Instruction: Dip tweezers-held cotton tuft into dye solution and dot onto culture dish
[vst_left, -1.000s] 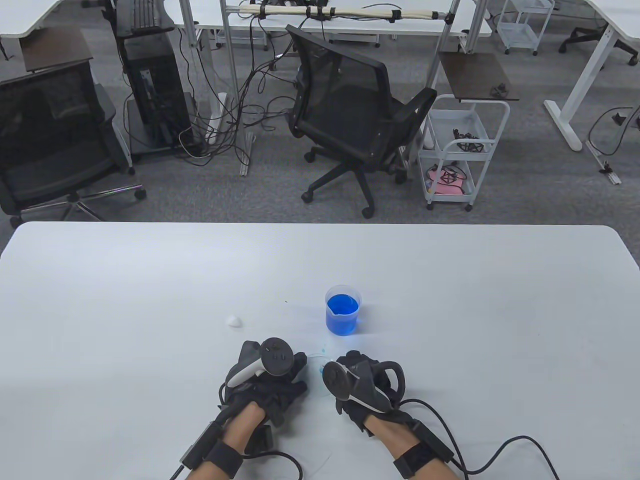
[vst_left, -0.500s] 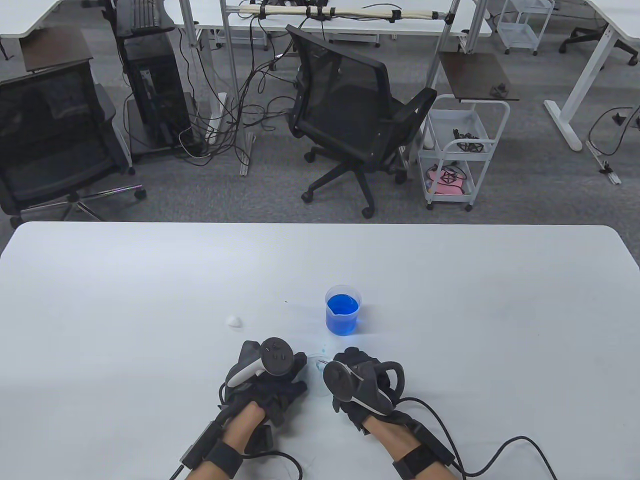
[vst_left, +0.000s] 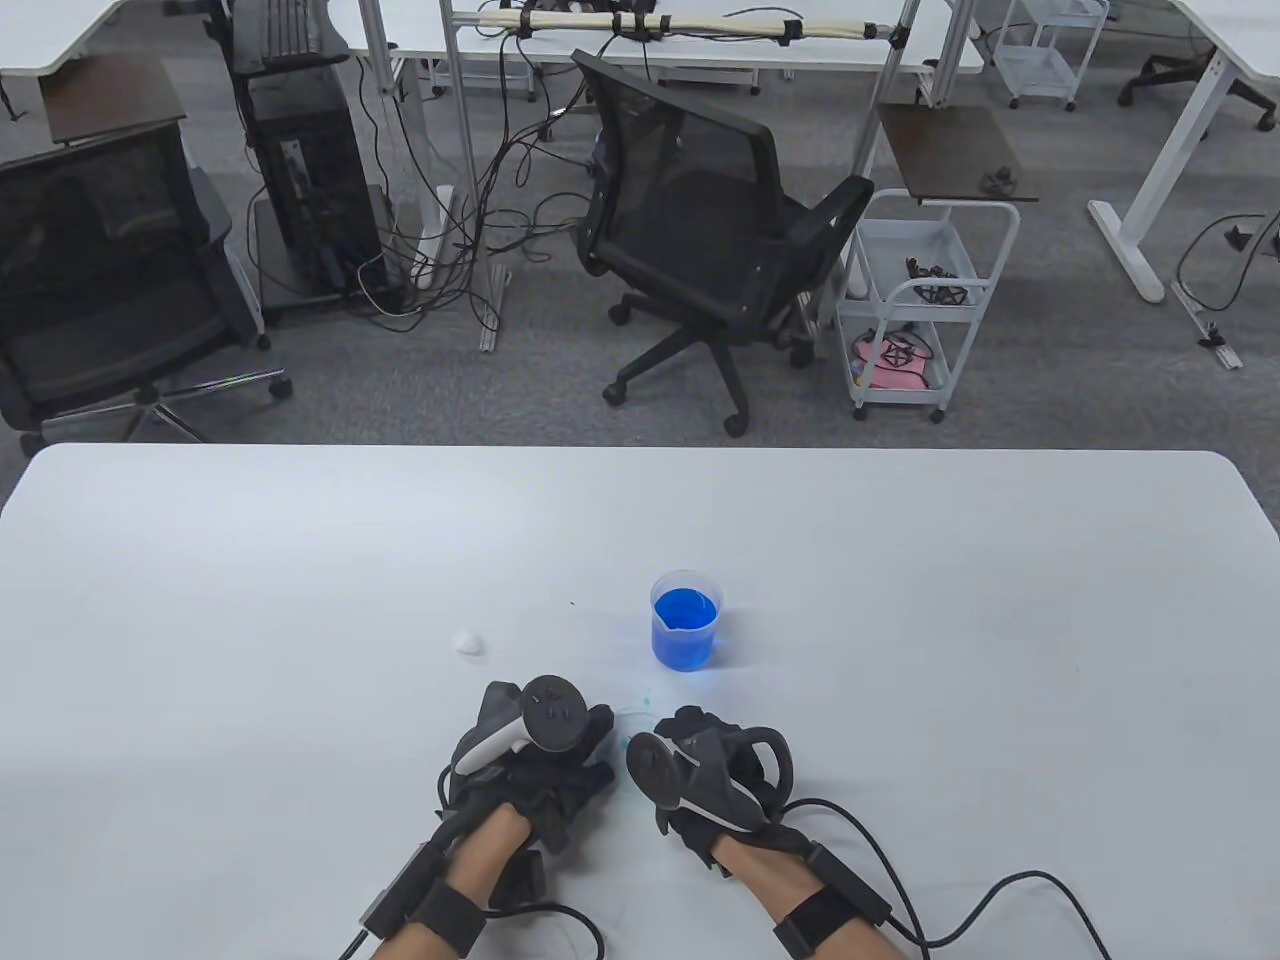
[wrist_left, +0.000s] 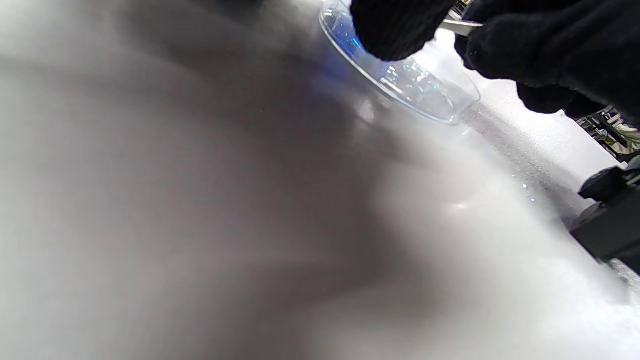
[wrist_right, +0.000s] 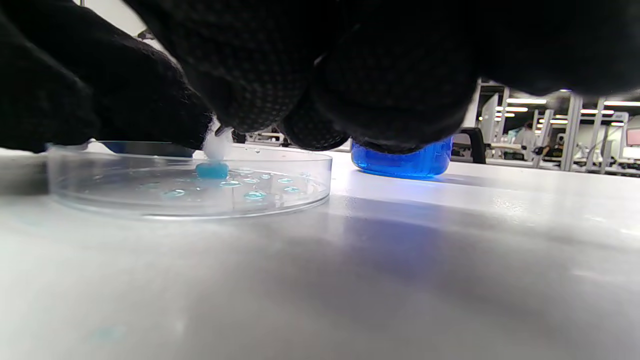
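Right hand (vst_left: 715, 775) grip: tweezers (wrist_left: 462, 26) clenched, dyed cotton tuft (wrist_right: 214, 162) pressed into culture dish (wrist_right: 300, 192) directly beneath. Several dots laid; more judged possible. Left hand (vst_left: 535, 765) grip: indeterminate.

Culture dish (wrist_right: 190, 192) on table (vst_left: 300, 560) between both hands, beaker (vst_left: 685, 620) behind — loose tuft (vst_left: 467, 641) left.

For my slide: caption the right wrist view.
Dyed cotton tuft dots blue droplets in the culture dish, dye beaker behind.

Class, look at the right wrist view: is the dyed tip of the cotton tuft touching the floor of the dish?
Yes, the cotton tuft's blue tip rests on the dish floor among earlier blue dots.
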